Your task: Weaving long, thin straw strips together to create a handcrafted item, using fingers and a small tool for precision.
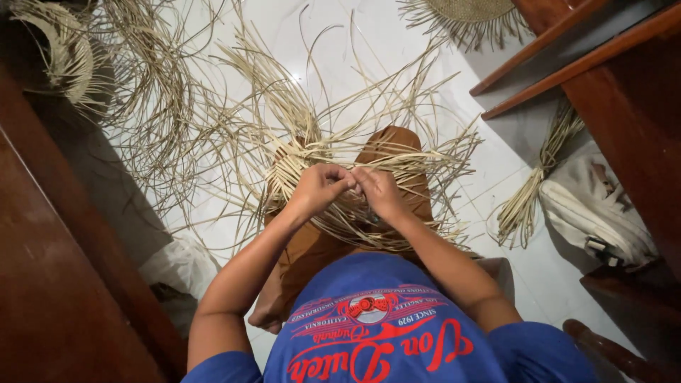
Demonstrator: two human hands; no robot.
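No packages, labels, signs or screens appear anywhere in view.

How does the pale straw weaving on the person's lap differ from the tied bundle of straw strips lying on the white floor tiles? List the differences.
The pale straw weaving on the lap is partly interlaced, its loose ends fanning out all around; the tied bundle of straw strips is unwoven, its strips lying side by side. The weaving is gripped by the left hand and the right hand; the bundle lies untouched on the floor tiles. Both are the same pale straw.
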